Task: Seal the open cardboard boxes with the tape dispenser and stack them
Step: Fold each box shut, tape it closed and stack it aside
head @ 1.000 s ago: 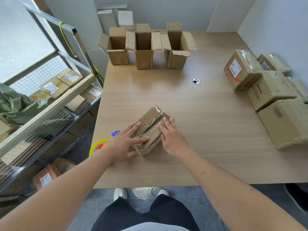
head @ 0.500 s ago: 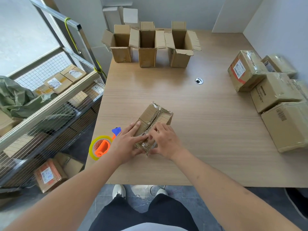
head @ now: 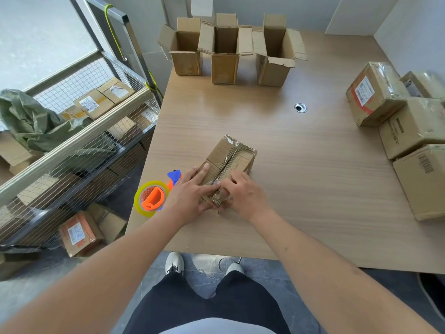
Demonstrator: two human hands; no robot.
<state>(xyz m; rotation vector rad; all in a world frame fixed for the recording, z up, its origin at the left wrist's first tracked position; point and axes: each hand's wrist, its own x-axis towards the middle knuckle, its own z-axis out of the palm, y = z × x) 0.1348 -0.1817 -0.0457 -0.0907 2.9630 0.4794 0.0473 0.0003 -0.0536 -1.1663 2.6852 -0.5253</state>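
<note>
Taped box (head: 228,162) lies on the tabletop (head: 313,189) just right of the tape dispenser (head: 154,197). My left hand (head: 190,192) presses flat on it; my right hand (head: 243,192) pinches tape down at its near end. Sealing step, I judge; next, stack it, then take an open box (head: 225,48).

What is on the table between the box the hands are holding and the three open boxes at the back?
Nothing. The head view shows only bare wooden table between the held box and the three open boxes.
</note>
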